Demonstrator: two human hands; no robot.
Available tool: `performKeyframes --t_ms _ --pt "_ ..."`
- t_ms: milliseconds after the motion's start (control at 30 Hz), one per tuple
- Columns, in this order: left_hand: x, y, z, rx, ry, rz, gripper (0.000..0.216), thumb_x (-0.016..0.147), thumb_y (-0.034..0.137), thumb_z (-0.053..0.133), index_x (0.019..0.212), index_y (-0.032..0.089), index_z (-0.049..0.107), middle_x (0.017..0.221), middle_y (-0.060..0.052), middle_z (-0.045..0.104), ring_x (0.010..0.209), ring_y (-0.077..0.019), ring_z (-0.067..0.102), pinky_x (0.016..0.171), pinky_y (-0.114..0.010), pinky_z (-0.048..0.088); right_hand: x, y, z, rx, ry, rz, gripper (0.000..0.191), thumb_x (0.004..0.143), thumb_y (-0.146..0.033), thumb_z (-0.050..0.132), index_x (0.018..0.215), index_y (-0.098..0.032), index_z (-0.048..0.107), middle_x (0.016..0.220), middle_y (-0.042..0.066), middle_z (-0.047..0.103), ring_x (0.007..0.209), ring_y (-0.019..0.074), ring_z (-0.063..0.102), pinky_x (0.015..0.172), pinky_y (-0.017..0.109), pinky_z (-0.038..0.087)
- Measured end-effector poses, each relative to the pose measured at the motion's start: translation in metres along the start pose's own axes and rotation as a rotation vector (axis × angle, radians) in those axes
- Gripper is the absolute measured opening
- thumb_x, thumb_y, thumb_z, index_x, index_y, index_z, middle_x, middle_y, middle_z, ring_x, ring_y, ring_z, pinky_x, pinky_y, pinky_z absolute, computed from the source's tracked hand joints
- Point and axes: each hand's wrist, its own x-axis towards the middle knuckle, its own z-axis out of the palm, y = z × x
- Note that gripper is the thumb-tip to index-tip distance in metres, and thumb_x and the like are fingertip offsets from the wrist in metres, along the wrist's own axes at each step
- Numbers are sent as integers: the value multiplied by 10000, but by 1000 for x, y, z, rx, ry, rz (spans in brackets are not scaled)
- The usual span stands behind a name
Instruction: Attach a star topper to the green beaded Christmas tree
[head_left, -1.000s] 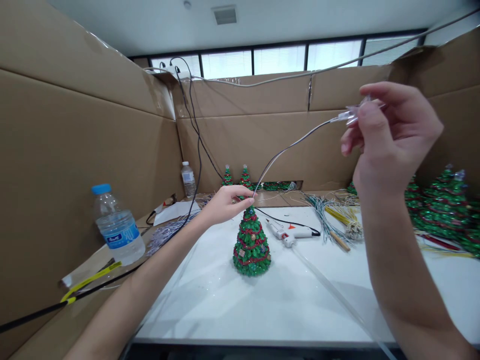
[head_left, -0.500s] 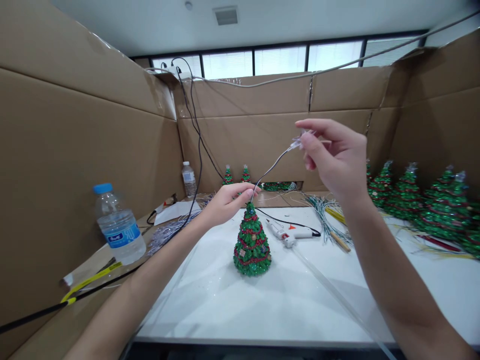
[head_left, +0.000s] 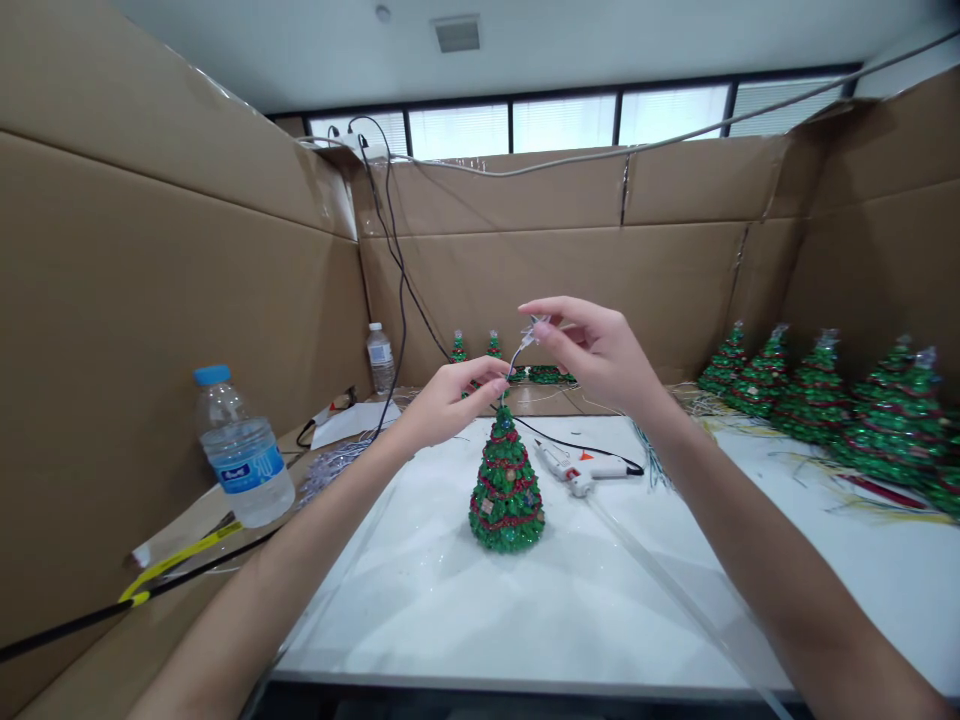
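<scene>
A small green Christmas tree with red garlands stands upright on the white table. A thin wire rises from its tip to a clear star topper. My right hand pinches the star between thumb and index finger, above and slightly right of the tip. Just over the treetop, my left hand closes thumb and fingers round the wire. Behind the tree to the right lies a white hot glue gun, touched by neither hand.
Several finished trees line the right side. At left stand a large water bottle and a smaller bottle. Cardboard walls enclose the table. A clear glue stick runs from the glue gun toward the front edge.
My right hand has moved left and down with the star, bringing it close above the treetop. The wire between the hands now spans a shorter distance. My left hand stays nearly in place.
</scene>
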Motion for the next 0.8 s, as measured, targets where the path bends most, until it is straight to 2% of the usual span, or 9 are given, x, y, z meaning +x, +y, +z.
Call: performKeyframes --t_ms 67,167,233,333,433,600,667,800 --pt "0 -4 -1 15 -97 -74 462 861 483 569 1179 150 595 1022 -84 689 946 -197 639 802 -317 503 0 2 1 3 -19 9 234 889 -316 568 1048 -194 688 898 33 663 603 73 517 547 233 448" --pt "-1 -14 1 53 -291 -205 708 693 519 743 1282 179 546 1087 -93 689 1023 -235 638 857 -353 506 0 4 0 1 -24 27 231 888 -314 569 1044 -189 685 885 29 656 590 68 505 536 228 437" --pt "-1 -21 5 60 -403 -250 713 606 509 808 1212 200 594 1103 -83 694 1043 -252 638 864 -357 504 0 5 0 -6 -16 37 235 889 -317 572 1047 -184 683 869 23 645 553 54 474 515 222 422" --pt "-1 -28 11 -61 -496 -262 502 582 452 829 974 184 666 998 -55 728 951 -235 671 813 -334 519 -1 6 -2 -2 -6 51 244 891 -329 580 1067 -188 675 836 7 614 517 42 449 480 211 401" --pt "-1 -28 15 -148 -514 -281 356 597 397 820 824 168 669 905 -48 744 867 -225 688 739 -320 522 -1 6 -3 22 10 65 260 887 -345 597 1102 -210 653 815 -11 563 506 41 453 446 198 389" --pt "-3 -15 13 -136 -498 -318 330 578 350 824 785 153 657 862 -52 741 815 -217 682 663 -290 505 -2 4 -6 37 50 47 273 875 -400 619 1102 -251 600 798 -25 510 482 44 424 402 191 372" --pt "-4 -7 12 -70 -470 -305 319 582 331 817 786 156 646 838 -41 728 778 -203 667 629 -272 482 -3 0 -7 29 72 29 245 871 -414 622 1043 -241 601 787 -23 514 484 46 426 404 189 378" --pt "-4 3 9 185 -322 -216 330 583 376 808 734 161 609 728 -7 654 690 -172 597 577 -249 411 -6 -15 -8 -8 92 -23 195 876 -401 614 955 -223 609 761 -13 553 572 79 527 469 202 442"
